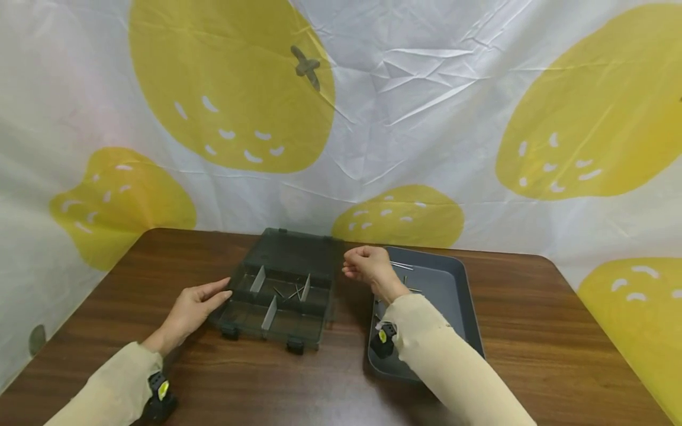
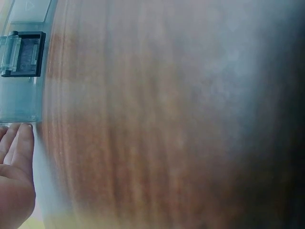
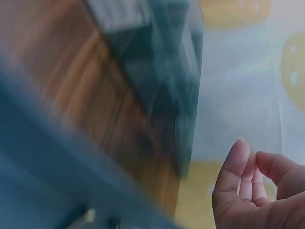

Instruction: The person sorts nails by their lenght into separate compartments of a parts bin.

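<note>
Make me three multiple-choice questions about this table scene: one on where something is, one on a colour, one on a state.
1. Where is the dark grey plastic tray?
A. right of the smoky clear compartment box
B. left of it
C. on top of it

2. What colour is the fruit print on the white backdrop cloth?
A. red
B. yellow
C. blue

3. How is the compartment box's lid?
A. shut
B. missing
C. open, tilted back

Answers: 1 A, the tray sits under the right hand. 2 B, the printed shapes are yellow. 3 C, the compartments and thin metal pins show; the left hand touches its side.
</note>
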### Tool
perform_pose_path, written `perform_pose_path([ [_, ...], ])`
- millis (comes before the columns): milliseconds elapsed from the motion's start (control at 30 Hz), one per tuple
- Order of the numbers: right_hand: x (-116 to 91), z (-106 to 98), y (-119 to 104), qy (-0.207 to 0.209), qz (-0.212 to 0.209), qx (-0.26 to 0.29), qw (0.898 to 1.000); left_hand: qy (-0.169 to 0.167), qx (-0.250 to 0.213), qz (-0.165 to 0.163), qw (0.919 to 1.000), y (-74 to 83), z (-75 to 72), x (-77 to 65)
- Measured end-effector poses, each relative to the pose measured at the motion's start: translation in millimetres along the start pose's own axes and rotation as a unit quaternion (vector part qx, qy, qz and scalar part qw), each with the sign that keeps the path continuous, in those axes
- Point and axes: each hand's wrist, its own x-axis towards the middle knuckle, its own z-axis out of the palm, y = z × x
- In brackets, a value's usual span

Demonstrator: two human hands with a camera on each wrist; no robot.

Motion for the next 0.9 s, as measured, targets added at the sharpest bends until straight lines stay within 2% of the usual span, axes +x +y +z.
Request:
perform_pose_path([
  [267, 7, -62, 4, 0.091, 0.008, -0.007, 0.996, -0.002, -0.004, -0.001, 1.0, -0.3, -0.5, -0.5],
  [433, 9, -90, 10, 0.125, 0.014, -0.03, 0.992, -0.001, -0.003, -0.003, 1.0, -0.8, -0.6, -0.1],
  [700, 15, -112, 24, 0.165, 0.034, -0.115, 0.979, 0.002, -0.005, 0.0, 1.0, 0.7, 0.2, -0.7],
  [900, 18, -118, 31, 0.173, 0.044, -0.168, 0.969, 0.003, -0.007, -0.003, 1.0, -0.3, 0.0, -0.9],
])
